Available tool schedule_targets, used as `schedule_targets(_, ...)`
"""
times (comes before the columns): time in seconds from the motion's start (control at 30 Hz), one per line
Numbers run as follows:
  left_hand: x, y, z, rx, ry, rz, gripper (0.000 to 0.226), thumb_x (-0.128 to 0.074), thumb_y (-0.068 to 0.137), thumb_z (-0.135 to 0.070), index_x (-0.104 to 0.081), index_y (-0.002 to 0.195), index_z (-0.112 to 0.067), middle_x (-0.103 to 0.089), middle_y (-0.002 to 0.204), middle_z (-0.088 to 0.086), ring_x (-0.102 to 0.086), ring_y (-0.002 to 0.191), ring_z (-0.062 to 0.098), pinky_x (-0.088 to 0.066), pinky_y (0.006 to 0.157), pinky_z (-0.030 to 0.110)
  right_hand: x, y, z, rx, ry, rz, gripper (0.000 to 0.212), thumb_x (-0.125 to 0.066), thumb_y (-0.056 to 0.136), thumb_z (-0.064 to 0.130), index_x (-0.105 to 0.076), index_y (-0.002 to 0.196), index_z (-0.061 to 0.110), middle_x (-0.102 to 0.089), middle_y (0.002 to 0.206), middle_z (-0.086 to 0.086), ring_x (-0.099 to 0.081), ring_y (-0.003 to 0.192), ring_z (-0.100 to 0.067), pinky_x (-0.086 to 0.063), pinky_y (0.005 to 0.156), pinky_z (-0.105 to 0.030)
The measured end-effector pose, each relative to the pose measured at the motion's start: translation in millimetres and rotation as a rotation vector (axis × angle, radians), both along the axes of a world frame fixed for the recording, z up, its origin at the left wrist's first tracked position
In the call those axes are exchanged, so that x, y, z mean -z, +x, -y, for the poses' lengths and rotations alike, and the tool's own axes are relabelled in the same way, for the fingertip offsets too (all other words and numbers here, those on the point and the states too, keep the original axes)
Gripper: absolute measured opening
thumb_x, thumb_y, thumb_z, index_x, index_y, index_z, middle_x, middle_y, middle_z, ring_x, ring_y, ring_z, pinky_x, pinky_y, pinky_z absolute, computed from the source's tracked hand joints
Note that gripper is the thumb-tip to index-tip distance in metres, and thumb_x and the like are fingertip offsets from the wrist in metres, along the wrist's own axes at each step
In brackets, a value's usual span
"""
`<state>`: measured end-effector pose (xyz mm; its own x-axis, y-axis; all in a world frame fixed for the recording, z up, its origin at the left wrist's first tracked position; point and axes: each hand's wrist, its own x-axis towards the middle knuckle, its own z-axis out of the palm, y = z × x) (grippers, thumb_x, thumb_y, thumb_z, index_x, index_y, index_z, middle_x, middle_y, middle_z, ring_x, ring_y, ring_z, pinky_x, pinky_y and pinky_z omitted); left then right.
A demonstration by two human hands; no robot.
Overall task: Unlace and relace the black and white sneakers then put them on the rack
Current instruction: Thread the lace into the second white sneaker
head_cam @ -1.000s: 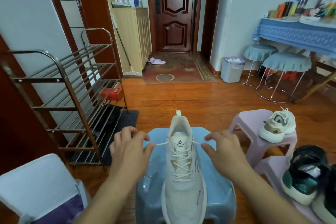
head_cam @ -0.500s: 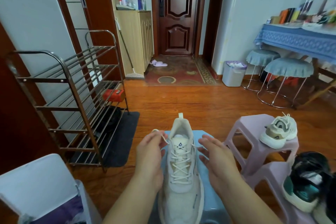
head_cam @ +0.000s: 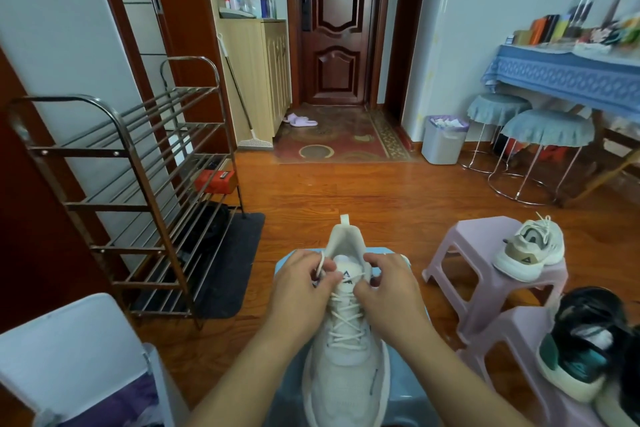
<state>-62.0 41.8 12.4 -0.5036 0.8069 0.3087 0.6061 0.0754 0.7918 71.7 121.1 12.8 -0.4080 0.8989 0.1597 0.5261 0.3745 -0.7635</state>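
Observation:
A white sneaker (head_cam: 346, 354) stands on a light blue stool (head_cam: 287, 262) in front of me, heel pointing away. My left hand (head_cam: 300, 291) pinches a loop of its white lace (head_cam: 320, 265) at the left of the tongue. My right hand (head_cam: 389, 288) has its fingers curled at the right of the tongue, pinching the other lace end. The matching white sneaker (head_cam: 530, 250) sits on a lilac stool (head_cam: 464, 253) to the right. A black and teal sneaker (head_cam: 578, 347) rests on a nearer lilac stool. The metal shoe rack (head_cam: 138, 184) stands at the left.
A dark mat (head_cam: 228, 263) lies under the rack, with a red box (head_cam: 214, 180) on a shelf. A white chair (head_cam: 65, 354) is at lower left. Two round stools (head_cam: 543, 135), a bin (head_cam: 445, 139) and a blue-clothed table (head_cam: 568, 76) stand at the right.
Both hands have come in from the sides of the shoe to its tongue. The left hand now holds a lace loop and the right hand has curled on the other end.

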Motion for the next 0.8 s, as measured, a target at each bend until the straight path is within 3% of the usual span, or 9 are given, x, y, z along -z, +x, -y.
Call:
schedule_targets(0.1,-1,4,3,0.064,-0.015,0.104,0.021,-0.070,0.093,-0.015,-0.069,0.111,-0.024,-0.057,0.112,-0.016,-0.053,0.100,-0.013,-0.042,0.079,0.005,6,0,0,-0.065,-0.027,0.024,0.068,-0.071,0.087,0.035,-0.045,0.148,0.019,-0.042,0.125,0.010,-0.054,0.108,-0.008,-0.047,0.094,-0.024)
schedule_targets(0.17,2,6,4,0.075,-0.039,0.125,0.035,-0.062,0.095,-0.008,-0.063,0.124,-0.027,-0.052,0.123,-0.018,-0.046,0.110,-0.018,-0.038,0.084,0.000,9,0,3,-0.071,-0.037,0.058,0.075,-0.070,0.083,0.034,-0.040,0.151,0.021,-0.040,0.129,0.009,-0.048,0.119,-0.014,-0.044,0.103,-0.034)
schedule_targets(0.23,8,11,4,0.059,-0.065,0.111,0.042,-0.058,0.096,-0.008,-0.056,0.131,-0.030,-0.047,0.129,-0.020,-0.040,0.120,-0.013,-0.036,0.091,0.001,12,1,5,-0.064,-0.043,0.056,0.073,-0.068,0.080,0.034,-0.043,0.148,0.023,-0.044,0.127,0.008,-0.049,0.117,-0.015,-0.048,0.101,-0.038)
schedule_targets(0.33,18,20,2,0.027,-0.110,0.142,0.052,-0.055,0.097,-0.016,-0.043,0.145,-0.031,-0.041,0.142,-0.020,-0.035,0.134,0.000,-0.036,0.112,0.024,10,1,6,-0.062,-0.055,0.015,0.052,-0.066,0.081,0.037,-0.054,0.131,0.031,-0.047,0.115,0.011,-0.055,0.104,-0.011,-0.053,0.090,-0.036)
schedule_targets(0.43,23,23,0,0.017,-0.121,0.144,0.059,-0.047,0.098,-0.014,-0.036,0.155,-0.025,-0.037,0.154,-0.018,-0.033,0.143,0.002,-0.029,0.122,0.032,11,1,6,-0.078,-0.016,0.033,0.036,-0.060,0.084,0.022,-0.057,0.120,0.027,-0.048,0.107,0.011,-0.056,0.094,-0.008,-0.052,0.081,-0.029)
schedule_targets(0.53,23,21,-1,0.022,-0.148,0.084,0.057,-0.044,0.100,-0.009,-0.038,0.155,-0.024,-0.040,0.154,-0.015,-0.035,0.144,0.005,-0.030,0.122,0.032,9,3,4,-0.091,0.007,0.075,0.032,-0.056,0.085,0.013,-0.058,0.116,0.020,-0.048,0.106,0.006,-0.052,0.090,-0.007,-0.047,0.077,-0.026)
schedule_targets(0.63,22,13,5,0.080,-0.174,0.213,0.067,-0.055,0.095,-0.027,-0.031,0.158,-0.034,-0.035,0.159,-0.018,-0.034,0.146,0.003,-0.034,0.121,0.039,9,7,3,-0.114,-0.063,0.028,0.033,-0.059,0.083,0.017,-0.058,0.115,0.023,-0.050,0.109,0.006,-0.055,0.093,-0.008,-0.051,0.083,-0.030)
schedule_targets(0.7,21,10,13,0.133,-0.214,0.298,0.082,-0.064,0.089,-0.036,-0.021,0.159,-0.043,-0.032,0.159,-0.023,-0.035,0.145,0.001,-0.038,0.119,0.040,12,8,7,-0.134,-0.126,-0.010,0.039,-0.066,0.080,0.023,-0.057,0.118,0.030,-0.050,0.112,0.008,-0.054,0.097,-0.004,-0.048,0.083,-0.025)
schedule_targets(0.8,18,13,18,0.103,-0.214,0.412,0.084,-0.070,0.082,-0.035,-0.028,0.154,-0.051,-0.050,0.147,-0.024,-0.054,0.129,0.001,-0.050,0.107,0.038,13,3,11,-0.097,-0.134,0.003,0.047,-0.069,0.080,0.026,-0.053,0.124,0.032,-0.049,0.117,0.008,-0.049,0.102,-0.006,-0.039,0.084,-0.024)
